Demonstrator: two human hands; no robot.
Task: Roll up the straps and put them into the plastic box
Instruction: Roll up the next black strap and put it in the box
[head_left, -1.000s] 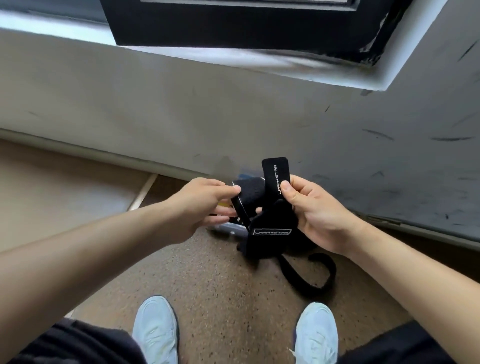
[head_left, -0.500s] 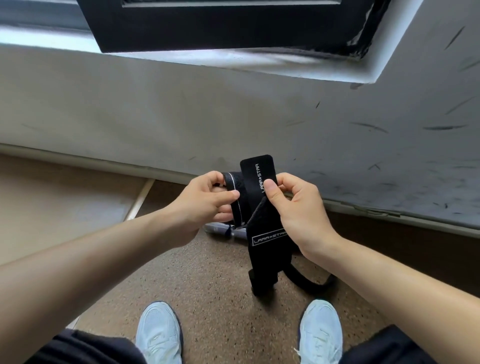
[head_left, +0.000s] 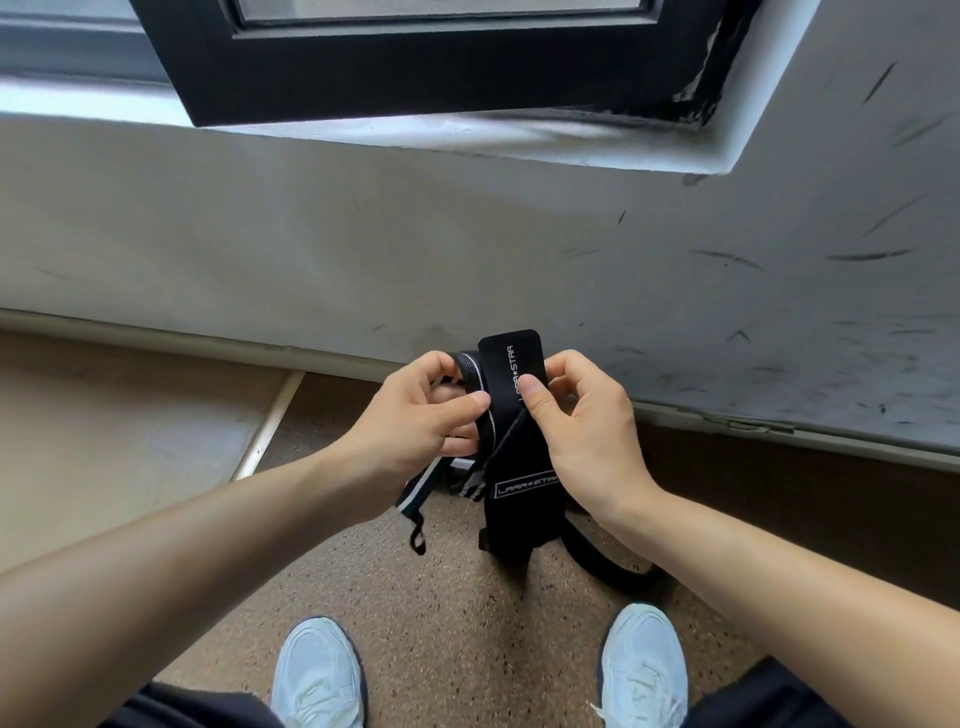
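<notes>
Rolling looks barely started: left hand (head_left: 426, 415) and right hand (head_left: 576, 421) each thumb-pinch the black strap (head_left: 511, 358) above the shoes (head_left: 644, 665), most of it hanging unrolled, boxing still to do.

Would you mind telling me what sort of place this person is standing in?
Probably an indoor room: a black window frame sits above a scuffed white wall, and the floor is speckled brown.

Hands, left (head_left: 415, 423) and right (head_left: 584, 423), on strap (head_left: 510, 364)
</notes>
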